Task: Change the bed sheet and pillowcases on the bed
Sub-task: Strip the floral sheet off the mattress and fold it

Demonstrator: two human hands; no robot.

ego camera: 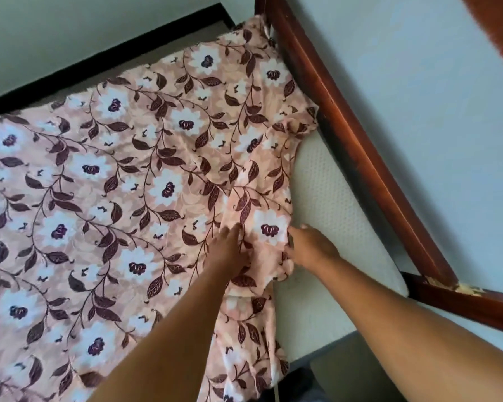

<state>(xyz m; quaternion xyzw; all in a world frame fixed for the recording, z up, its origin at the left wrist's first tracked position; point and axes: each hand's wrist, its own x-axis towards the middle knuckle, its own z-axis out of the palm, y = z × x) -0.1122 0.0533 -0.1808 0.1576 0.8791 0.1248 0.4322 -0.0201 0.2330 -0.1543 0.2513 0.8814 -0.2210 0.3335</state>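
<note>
On my feed the floral bed sheet [122,181] covers most of the bed, but its right edge is bunched and folded back, leaving a strip of white mattress [325,198] bare beside the brown wooden bed frame [357,134]. Left hand [230,250] lies on the rumpled fold, fingers fairly straight and together, pressing the cloth. Right hand [311,248] is just beside it at the sheet's edge, fingers curled into the bunched fabric, gripping it I think, though blur softens them.

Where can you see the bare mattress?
On the right of the head view, the mattress shows between the flowery sheet and the wooden bed frame.
</note>
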